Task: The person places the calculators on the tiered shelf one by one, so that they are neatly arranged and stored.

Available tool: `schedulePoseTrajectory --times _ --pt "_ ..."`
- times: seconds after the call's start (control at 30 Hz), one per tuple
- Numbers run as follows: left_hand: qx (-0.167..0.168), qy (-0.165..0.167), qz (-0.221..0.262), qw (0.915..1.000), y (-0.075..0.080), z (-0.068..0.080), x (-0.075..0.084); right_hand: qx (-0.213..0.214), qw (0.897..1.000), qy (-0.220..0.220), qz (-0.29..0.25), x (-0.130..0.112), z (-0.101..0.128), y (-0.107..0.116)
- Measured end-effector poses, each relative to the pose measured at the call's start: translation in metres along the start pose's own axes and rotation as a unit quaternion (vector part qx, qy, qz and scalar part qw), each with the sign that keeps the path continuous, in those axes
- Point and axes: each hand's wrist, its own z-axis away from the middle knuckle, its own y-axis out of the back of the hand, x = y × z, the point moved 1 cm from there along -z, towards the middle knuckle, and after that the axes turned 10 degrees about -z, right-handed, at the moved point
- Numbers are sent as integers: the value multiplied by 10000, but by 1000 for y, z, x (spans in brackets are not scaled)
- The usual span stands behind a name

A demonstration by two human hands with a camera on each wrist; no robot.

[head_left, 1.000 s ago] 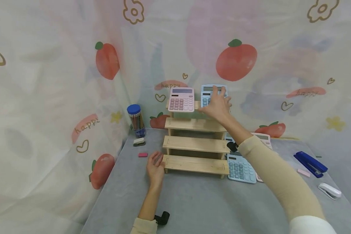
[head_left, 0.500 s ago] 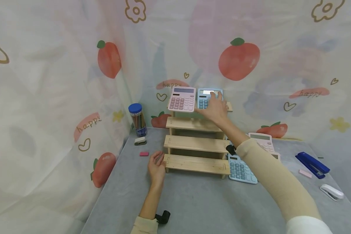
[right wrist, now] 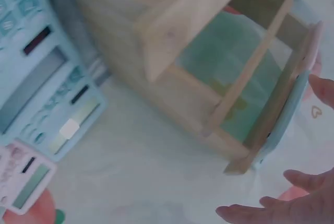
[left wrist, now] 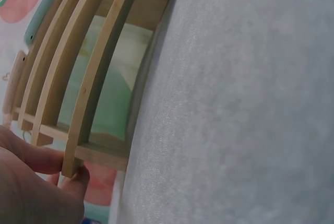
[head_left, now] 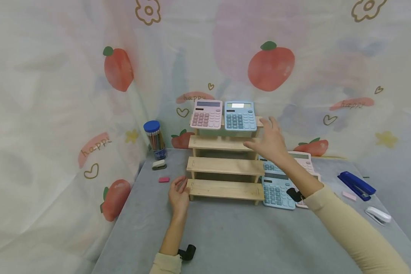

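Observation:
A wooden stepped rack (head_left: 226, 166) with several shelves stands at the back of the table. At its lower left corner my left hand (head_left: 179, 196) pinches the end of the bottom shelf; in the left wrist view, thumb and fingers lie on either side of the board (left wrist: 96, 85). On the top shelf a pink calculator (head_left: 206, 114) and a light blue calculator (head_left: 240, 116) lean back side by side. My right hand (head_left: 271, 140) is spread just right of the rack, apart from the blue calculator, holding nothing. The right wrist view shows its fingers (right wrist: 308, 181) extended near that calculator (right wrist: 284, 112).
More blue calculators (head_left: 279, 194) and pink ones (head_left: 303, 161) lie right of the rack, under my right forearm. Farther right are a blue stapler (head_left: 356, 185), a pale eraser (head_left: 349, 196) and a white stapler (head_left: 378, 215). At left stand a pencil tub (head_left: 155, 140), small stapler (head_left: 159, 164) and pink eraser (head_left: 164, 179).
The blue calculator has shifted left, close beside the pink one. My right hand has let go of it and moved down and right. My left hand stays at the bottom shelf.

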Motion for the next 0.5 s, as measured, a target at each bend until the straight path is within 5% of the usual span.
schedulePoseTrajectory --times 0.5 --pt "-26 45 -112 9999 2 0 1 95 9993 -206 287 113 93 30"
